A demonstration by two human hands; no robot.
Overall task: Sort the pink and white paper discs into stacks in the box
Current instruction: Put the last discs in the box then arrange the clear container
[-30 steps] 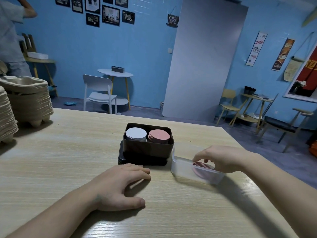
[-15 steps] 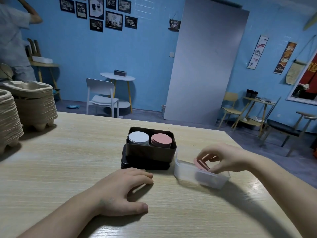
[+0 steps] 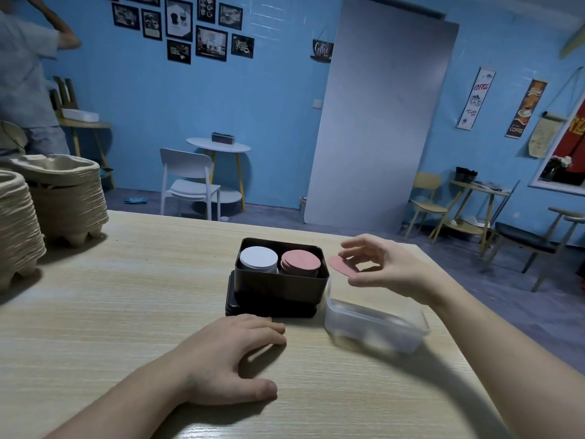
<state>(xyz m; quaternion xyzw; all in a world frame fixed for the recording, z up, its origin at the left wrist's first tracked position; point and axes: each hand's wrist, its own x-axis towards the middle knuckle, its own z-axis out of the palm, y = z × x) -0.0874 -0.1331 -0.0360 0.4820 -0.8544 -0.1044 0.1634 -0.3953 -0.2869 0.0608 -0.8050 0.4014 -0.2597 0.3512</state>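
Right hand (image 3: 384, 269) raised beside the dark box (image 3: 281, 282), thumb and fingertips pinching a pink disc (image 3: 341, 267); left hand (image 3: 229, 359) palm-down on table (image 3: 95, 312), fingers loosely spread.

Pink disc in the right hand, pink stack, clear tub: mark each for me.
pink disc (image 3: 342, 267), head view, its flat face
pink stack (image 3: 300, 260), head view, top disc
clear tub (image 3: 373, 327), head view, near wall

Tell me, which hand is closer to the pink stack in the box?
The right hand. It holds a pink disc in the air just right of the pink stack in the box. The left hand lies flat on the table, nearer the person.
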